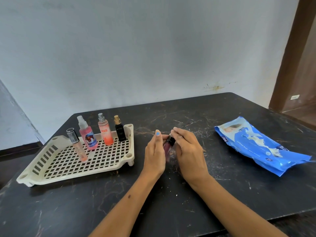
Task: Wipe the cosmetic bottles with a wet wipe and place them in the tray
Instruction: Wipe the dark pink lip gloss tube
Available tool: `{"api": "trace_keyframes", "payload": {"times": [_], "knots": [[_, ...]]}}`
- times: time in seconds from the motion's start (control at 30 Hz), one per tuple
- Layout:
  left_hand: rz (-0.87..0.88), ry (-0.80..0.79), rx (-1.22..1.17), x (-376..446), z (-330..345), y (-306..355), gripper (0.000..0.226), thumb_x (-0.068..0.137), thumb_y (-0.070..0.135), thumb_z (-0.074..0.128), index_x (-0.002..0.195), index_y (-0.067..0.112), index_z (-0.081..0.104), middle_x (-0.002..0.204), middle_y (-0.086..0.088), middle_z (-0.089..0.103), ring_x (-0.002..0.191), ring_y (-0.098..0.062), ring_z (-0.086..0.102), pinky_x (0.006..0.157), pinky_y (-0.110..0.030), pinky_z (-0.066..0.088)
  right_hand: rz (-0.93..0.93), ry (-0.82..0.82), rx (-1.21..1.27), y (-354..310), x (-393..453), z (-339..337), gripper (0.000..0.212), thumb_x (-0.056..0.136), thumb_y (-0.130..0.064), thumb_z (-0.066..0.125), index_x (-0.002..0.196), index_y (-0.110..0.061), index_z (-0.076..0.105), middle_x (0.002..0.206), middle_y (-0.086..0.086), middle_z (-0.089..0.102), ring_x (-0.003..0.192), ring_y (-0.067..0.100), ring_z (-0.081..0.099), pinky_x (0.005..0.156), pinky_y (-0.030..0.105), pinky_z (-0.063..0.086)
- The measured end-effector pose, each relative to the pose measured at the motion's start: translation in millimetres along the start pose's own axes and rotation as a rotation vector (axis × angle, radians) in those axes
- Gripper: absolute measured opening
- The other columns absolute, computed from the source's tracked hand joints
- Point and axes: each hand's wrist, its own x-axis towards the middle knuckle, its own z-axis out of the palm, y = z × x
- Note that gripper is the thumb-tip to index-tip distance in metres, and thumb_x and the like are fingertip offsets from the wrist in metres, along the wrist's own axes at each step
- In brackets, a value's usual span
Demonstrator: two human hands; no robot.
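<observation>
A small dark-red tube with a black cap (pixel 168 146) is held above the table's middle between both hands. My left hand (pixel 154 156) grips it from the left, thumb raised. My right hand (pixel 189 151) curls round it from the right, fingers at the cap; any wipe is hidden. The cream slotted tray (pixel 56 170) sits at the left. Standing in it are a peach tube with a barcoded black cap (pixel 77 147), a pink spray bottle (pixel 87 134), an orange spray bottle (pixel 105 130) and a black bottle with a gold cap (pixel 119 130).
A blue wet-wipe pack (pixel 259 144) lies at the right on the dark marbled table (pixel 171 211). A pale wall stands behind the table. A brown door frame (pixel 290 65) is at the far right.
</observation>
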Motion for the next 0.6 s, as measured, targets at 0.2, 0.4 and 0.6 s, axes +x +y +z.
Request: {"api": "trace_keyframes", "payload": {"times": [0.2,0.4,0.6], "knots": [[-0.042,0.012,-0.080,3,-1,-1,0.050,0.100,0.043,0.024,0.096,0.017,0.065,0.084,-0.013,0.068,0.068,-0.022,0.061,0.055,-0.028,0.043,-0.071,0.032,0.038,-1,-1,-1,0.021,0.080,-0.005,0.061,0.097,0.000,0.073,0.098,0.010,0.070,0.088,0.023,0.067,0.078,0.026,0.054],[-0.136,0.015,-0.172,1,-5,7,0.040,0.099,0.038,0.035,0.096,0.007,0.060,0.083,-0.014,0.065,0.070,-0.020,0.062,0.057,-0.027,0.048,-0.111,-0.048,0.156,-8,-3,-1,0.016,0.081,-0.011,0.058,0.089,-0.007,0.072,0.089,0.002,0.068,0.081,0.017,0.063,0.070,0.026,0.050],[-0.151,-0.239,-0.247,-4,-7,17,0.024,0.089,0.018,0.060,0.101,-0.001,0.054,0.054,0.002,0.064,0.035,-0.008,0.044,0.032,-0.018,0.029,0.238,0.141,0.254,2,6,-9,0.024,0.083,0.008,0.066,0.100,-0.008,0.071,0.095,-0.005,0.061,0.089,-0.008,0.056,0.077,0.000,0.039]]}}
